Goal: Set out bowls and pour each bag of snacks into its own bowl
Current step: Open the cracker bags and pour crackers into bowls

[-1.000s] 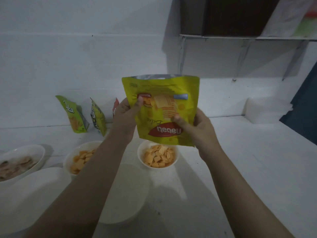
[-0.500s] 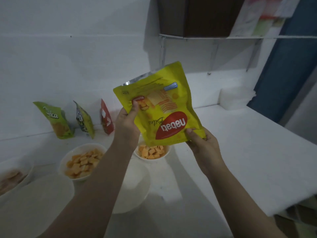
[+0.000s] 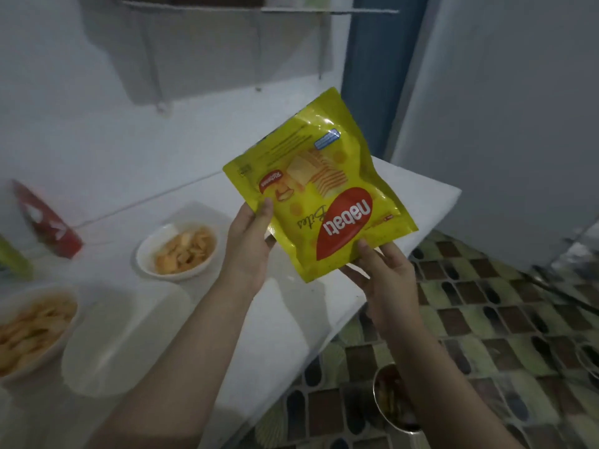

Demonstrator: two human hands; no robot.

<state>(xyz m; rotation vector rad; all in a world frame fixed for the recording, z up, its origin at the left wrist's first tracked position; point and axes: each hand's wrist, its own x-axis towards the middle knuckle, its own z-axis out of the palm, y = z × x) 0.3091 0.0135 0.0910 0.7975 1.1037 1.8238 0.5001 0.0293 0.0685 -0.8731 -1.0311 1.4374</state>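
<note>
A yellow snack bag (image 3: 319,192) with a red logo is upside down and tilted in the air, past the counter's right end. My left hand (image 3: 248,246) pinches its left edge. My right hand (image 3: 384,275) grips its lower corner. On the white counter (image 3: 285,322) a white bowl (image 3: 176,251) holds orange crackers. A second bowl (image 3: 34,328) with orange snacks sits at the left edge. An empty white bowl (image 3: 120,340) stands in front between them.
A red bag (image 3: 45,222) stands at the back left beside a green bag (image 3: 13,259). The counter's right edge drops to a patterned tile floor (image 3: 486,319). A metal bin (image 3: 393,400) stands on the floor below. A blue door frame (image 3: 376,69) is behind.
My view has swung to the right, so the bowls and bags slid left. Both hands carried the yellow bag to the right, away from the cracker bowl, tilting it further.
</note>
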